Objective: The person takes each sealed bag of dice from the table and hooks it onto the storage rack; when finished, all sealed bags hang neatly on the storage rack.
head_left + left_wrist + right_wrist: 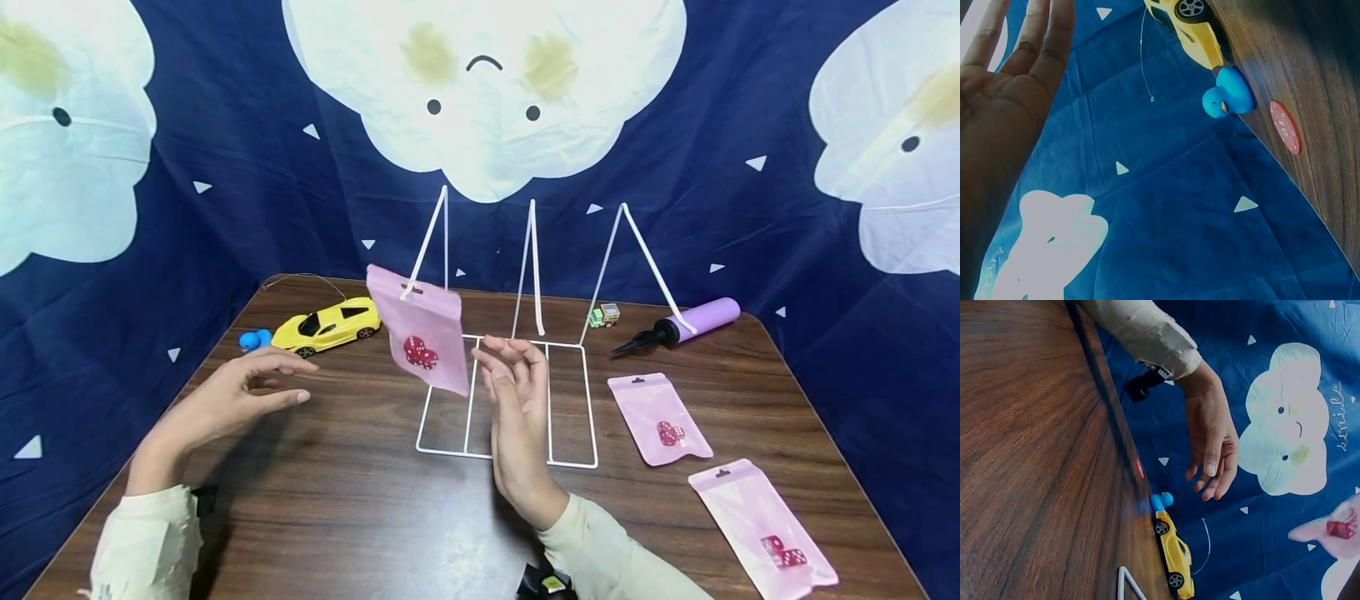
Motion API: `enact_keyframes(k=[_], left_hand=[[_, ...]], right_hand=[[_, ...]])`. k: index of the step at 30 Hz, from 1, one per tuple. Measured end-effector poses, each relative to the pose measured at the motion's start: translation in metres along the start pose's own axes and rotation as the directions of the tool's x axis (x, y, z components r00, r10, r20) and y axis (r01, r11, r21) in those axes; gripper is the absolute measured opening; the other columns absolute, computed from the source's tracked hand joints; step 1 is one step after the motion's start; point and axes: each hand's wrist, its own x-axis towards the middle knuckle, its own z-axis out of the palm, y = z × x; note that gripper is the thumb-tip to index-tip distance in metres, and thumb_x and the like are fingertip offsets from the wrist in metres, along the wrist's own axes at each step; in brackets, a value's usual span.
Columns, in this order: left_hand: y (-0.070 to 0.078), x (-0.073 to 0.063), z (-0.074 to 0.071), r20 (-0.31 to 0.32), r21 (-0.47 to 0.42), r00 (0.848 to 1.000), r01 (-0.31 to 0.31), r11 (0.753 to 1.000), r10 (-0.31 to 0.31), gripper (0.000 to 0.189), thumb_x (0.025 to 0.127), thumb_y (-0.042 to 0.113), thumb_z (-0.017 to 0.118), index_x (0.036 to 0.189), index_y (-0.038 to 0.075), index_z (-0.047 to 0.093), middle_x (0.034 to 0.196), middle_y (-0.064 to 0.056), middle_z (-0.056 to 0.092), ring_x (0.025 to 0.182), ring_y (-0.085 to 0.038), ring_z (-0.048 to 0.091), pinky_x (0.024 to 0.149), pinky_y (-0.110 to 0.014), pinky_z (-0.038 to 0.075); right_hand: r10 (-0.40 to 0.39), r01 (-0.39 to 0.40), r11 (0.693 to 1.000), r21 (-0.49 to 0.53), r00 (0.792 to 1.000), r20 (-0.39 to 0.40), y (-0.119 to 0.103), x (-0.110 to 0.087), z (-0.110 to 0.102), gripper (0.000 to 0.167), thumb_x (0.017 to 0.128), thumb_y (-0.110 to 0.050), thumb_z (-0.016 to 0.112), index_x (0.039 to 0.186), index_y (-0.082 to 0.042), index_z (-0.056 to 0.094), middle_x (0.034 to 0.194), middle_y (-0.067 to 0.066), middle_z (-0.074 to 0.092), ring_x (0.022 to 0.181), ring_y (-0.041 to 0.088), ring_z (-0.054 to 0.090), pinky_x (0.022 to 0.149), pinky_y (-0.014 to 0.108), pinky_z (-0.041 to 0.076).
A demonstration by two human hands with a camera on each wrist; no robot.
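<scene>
A pink pouch [431, 329] with red dice showing through its window hangs by its slot from the left prong of a white wire rack [582, 392]. It tilts to one side, and part of it appears at the edge of the right wrist view. My right hand [521, 437] is raised just right of the pouch, fingers loosely bent and holding nothing. On the left, my left hand [232, 396] hovers over the table with relaxed fingers, in front of a yellow toy car [330, 325]. Two similar pouches, a farther one [652, 408] and a nearer one [750, 508], lie on the table's right side.
A blue rubber duck [1232, 97] sits by the car, with a red chip [1285, 127] near the table edge. At the back right are a purple hand pump [705, 321] and a small toy truck [603, 315]. The rack's other two prongs stick up toward the front.
</scene>
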Motion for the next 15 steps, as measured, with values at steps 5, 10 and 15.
enact_keyframes(k=[5,10,15], left_hand=[[0.002,0.001,0.001,-0.003,0.014,1.0,-0.013,1.0,0.013,0.035,0.101,0.027,0.081,0.135,0.019,0.075,0.135,-0.005,0.07,0.116,-0.001,0.058,0.093,-0.027,0.053],[0.008,0.004,0.005,0.007,0.002,1.0,-0.02,1.0,0.02,0.039,0.1,0.029,0.082,0.136,0.017,0.074,0.136,-0.004,0.072,0.117,-0.005,0.061,0.094,-0.029,0.054],[0.013,0.005,0.008,0.016,-0.026,0.999,-0.034,0.999,0.035,0.039,0.099,0.027,0.083,0.135,0.017,0.074,0.135,-0.005,0.072,0.115,-0.007,0.063,0.093,-0.026,0.054]], right_hand=[[0.043,-0.044,0.999,-0.006,0.999,-0.024,0.0,0.001,0.0,0.027,0.109,0.001,0.047,0.135,-0.008,0.048,0.139,0.013,0.059,0.125,0.025,0.063,0.115,0.039,0.047],[0.032,-0.034,0.997,-0.067,0.999,-0.03,0.0,0.003,-0.004,0.031,0.108,0.001,0.051,0.138,-0.005,0.05,0.138,0.014,0.06,0.125,0.026,0.064,0.111,0.037,0.049],[-0.004,0.004,0.994,-0.11,1.0,0.0,0.001,0.004,-0.008,0.033,0.108,0.001,0.055,0.14,-0.003,0.051,0.139,0.014,0.061,0.127,0.029,0.065,0.115,0.043,0.047]])
